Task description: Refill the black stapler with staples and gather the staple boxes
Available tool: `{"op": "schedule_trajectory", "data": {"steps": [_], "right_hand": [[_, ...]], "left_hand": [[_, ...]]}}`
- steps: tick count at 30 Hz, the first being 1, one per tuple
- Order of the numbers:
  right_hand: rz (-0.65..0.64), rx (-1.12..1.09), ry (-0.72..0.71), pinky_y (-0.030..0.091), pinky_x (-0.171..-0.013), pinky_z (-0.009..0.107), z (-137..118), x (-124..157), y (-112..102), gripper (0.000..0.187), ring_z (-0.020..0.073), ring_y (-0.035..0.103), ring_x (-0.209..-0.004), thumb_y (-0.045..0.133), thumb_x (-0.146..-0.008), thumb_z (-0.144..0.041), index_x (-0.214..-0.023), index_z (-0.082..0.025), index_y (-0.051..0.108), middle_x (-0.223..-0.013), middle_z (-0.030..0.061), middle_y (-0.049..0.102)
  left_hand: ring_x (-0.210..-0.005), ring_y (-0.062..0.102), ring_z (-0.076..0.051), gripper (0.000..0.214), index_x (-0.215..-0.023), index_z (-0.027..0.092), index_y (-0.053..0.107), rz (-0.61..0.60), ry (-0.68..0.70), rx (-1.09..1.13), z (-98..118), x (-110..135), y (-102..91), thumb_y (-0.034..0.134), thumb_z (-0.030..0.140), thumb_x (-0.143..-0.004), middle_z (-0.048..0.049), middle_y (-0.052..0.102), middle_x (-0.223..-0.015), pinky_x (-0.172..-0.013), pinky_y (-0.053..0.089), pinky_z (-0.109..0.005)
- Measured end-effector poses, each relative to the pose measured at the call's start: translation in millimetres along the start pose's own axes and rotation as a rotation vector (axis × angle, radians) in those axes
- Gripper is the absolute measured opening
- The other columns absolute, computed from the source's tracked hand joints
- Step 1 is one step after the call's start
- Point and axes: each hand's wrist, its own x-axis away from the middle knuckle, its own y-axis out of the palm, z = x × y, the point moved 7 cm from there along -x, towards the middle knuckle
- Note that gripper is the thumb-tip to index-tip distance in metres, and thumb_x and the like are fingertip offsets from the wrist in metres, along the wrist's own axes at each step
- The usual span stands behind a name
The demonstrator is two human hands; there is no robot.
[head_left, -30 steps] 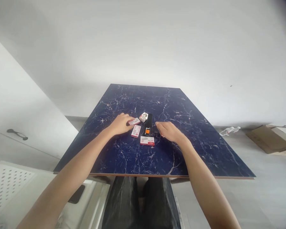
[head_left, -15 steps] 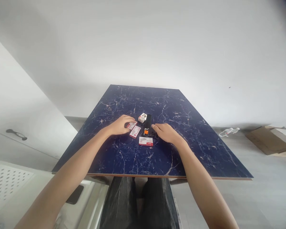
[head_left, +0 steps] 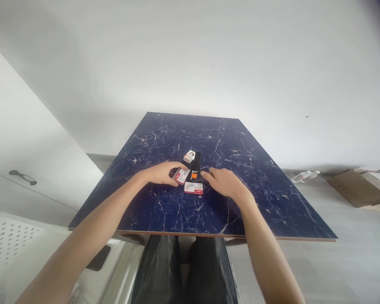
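Note:
On the dark blue marbled table, my left hand is closed around a small red-and-white box, fingers over its top and thumb at its near side. A black stapler with an orange part lies just right of that box. My right hand rests flat with fingers stretched out, its fingertips touching the stapler's near end. A second red-and-white box lies between my hands, nearer to me. A third small box sits behind, against the stapler's far end.
A white cabinet with a dark handle stands at the left. Below it are a white perforated surface and a black phone. On the floor to the right lie a plastic bottle and flattened cardboard.
My left hand slid nearer and right, from one box onto the box beside the stapler; the first box is out of sight. My right hand drew slightly nearer, fingertips reaching the stapler.

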Motion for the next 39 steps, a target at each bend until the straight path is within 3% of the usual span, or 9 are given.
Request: {"op": "schedule_trajectory", "data": {"steps": [5, 9, 13, 17, 21, 25, 29, 33, 39], "right_hand": [[0.099, 0.073, 0.239, 0.048, -0.073, 0.043, -34.1, 32.9, 23.7, 0.068, 0.0400, 0.067, -0.096, 0.049, -0.085, -0.079, -0.109, -0.017, 0.062, -0.109, 0.0240, 0.067], [0.141, 0.082, 0.314, 0.049, -0.072, 0.042, -51.5, 39.4, 36.5, 0.064, 0.0391, 0.064, -0.100, 0.057, -0.082, -0.072, -0.112, -0.016, 0.059, -0.110, 0.0232, 0.063], [0.156, 0.080, 0.274, 0.047, -0.071, 0.038, -43.6, 48.5, 33.3, 0.041, 0.0344, 0.064, -0.099, 0.056, -0.087, -0.052, -0.109, -0.018, 0.059, -0.109, 0.0173, 0.062], [0.173, -0.001, 0.229, 0.047, -0.076, 0.038, -16.8, 59.1, 16.5, 0.045, 0.0315, 0.065, -0.100, 0.055, -0.089, -0.045, -0.126, -0.020, 0.055, -0.119, 0.0137, 0.061], [0.341, -0.083, 0.107, 0.048, -0.089, 0.043, -7.3, 52.0, -28.8, 0.053, 0.0331, 0.060, -0.114, 0.058, -0.088, -0.041, -0.136, -0.022, 0.047, -0.130, 0.0129, 0.061], [0.292, -0.034, -0.262, 0.047, -0.095, 0.044, -49.2, 17.6, -55.2, 0.036, 0.0333, 0.052, -0.122, 0.060, -0.086, -0.032, -0.121, -0.023, 0.056, -0.125, 0.0109, 0.063], [0.127, 0.058, -0.442, 0.048, -0.094, 0.047, -77.7, -15.7, -40.5, 0.019, 0.0360, 0.050, -0.118, 0.065, -0.082, -0.030, -0.099, -0.021, 0.062, -0.108, 0.0122, 0.067], [0.085, 0.054, -0.475, 0.046, -0.099, 0.049, -72.8, -24.0, -22.0, 0.018, 0.0368, 0.047, -0.123, 0.068, -0.079, -0.024, -0.095, -0.021, 0.063, -0.102, 0.0114, 0.068], [0.123, -0.134, -0.498, 0.043, -0.108, 0.048, -57.8, -16.0, -29.7, 0.017, 0.0330, 0.043, -0.136, 0.063, -0.084, -0.026, -0.101, -0.023, 0.063, -0.142, 0.0100, 0.054]], "left_hand": [[-0.120, 0.061, -0.034, 0.078, -0.143, 0.029, 0.055, 0.135, -0.080, -0.046, -6.4, -3.2, 2.1, 0.083, 0.044, -0.072, -0.0123, 0.062, -0.135, -0.097, 0.050, -0.044], [-0.121, 0.063, -0.033, 0.090, -0.154, 0.031, 0.042, 0.149, -0.051, 0.064, -3.8, -3.6, 7.2, 0.083, 0.040, -0.073, -0.0130, 0.055, -0.147, -0.096, 0.053, -0.043], [-0.130, 0.059, -0.033, 0.089, -0.155, 0.032, 0.040, 0.107, -0.020, 0.228, -1.8, -2.6, 11.9, 0.081, 0.036, -0.076, -0.0104, 0.051, -0.153, -0.099, 0.054, -0.043], [-0.133, 0.056, -0.033, 0.089, -0.155, 0.032, 0.040, 0.171, -0.017, 0.278, -0.5, -2.8, 16.2, 0.081, 0.036, -0.077, -0.0089, 0.050, -0.154, -0.102, 0.055, -0.044], [-0.125, 0.060, -0.034, 0.086, -0.154, 0.029, 0.042, 0.257, -0.089, 0.164, -2.1, -5.9, 21.2, 0.080, 0.037, -0.077, -0.0117, 0.051, -0.152, -0.099, 0.055, -0.049], [-0.124, 0.057, -0.039, 0.090, -0.155, 0.026, 0.040, 0.304, -0.064, -0.031, 3.1, -9.1, 18.1, 0.080, 0.041, -0.076, -0.0137, 0.060, -0.140, -0.100, 0.050, -0.055], [-0.136, 0.047, -0.041, 0.108, -0.161, 0.027, 0.028, 0.285, -0.016, -0.002, 1.9, -7.5, 15.5, 0.084, 0.045, -0.070, -0.0147, 0.048, -0.154, -0.111, 0.040, -0.058], [-0.148, 0.035, -0.038, 0.121, -0.165, 0.029, 0.005, 0.304, -0.029, 0.108, -3.8, -3.2, 13.7, 0.082, 0.048, -0.073, -0.0145, 0.029, -0.166, -0.117, 0.034, -0.055], [-0.131, 0.053, -0.037, 0.081, -0.149, 0.028, 0.044, 0.292, -0.077, 0.081, -0.3, -5.6, 15.3, 0.077, 0.052, -0.078, -0.0131, 0.052, -0.148, -0.106, 0.046, -0.054]]}}
